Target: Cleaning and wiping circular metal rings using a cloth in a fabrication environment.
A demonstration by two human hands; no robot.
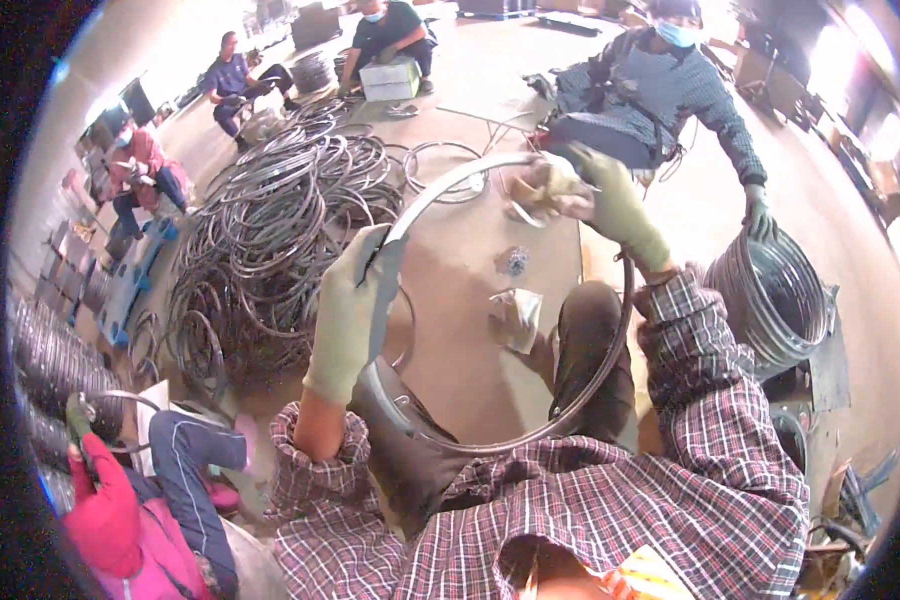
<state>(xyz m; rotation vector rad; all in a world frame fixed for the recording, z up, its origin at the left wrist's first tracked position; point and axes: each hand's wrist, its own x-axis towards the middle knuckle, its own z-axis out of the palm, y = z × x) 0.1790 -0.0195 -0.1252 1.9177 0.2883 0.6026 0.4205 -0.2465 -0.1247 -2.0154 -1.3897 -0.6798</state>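
Observation:
I hold a round grey metal rim (570, 400) upright in front of me, over my lap. My left hand (355, 300), in a pale green glove, grips the rim's left side. My right hand (580, 195), also gloved, is closed on the rim's top right part, with a small pale piece showing at the fingers. My plaid sleeves run up from the lower edge. My knee in dark trousers (585, 340) shows through the ring.
A big heap of loose metal rims (270, 230) lies on the floor to my left. A neat stack of rims (775, 295) stands at my right, with a seated person's gloved hand (757, 215) on it. Other people sit around the back and lower left. Crumpled paper (517, 315) lies on the floor.

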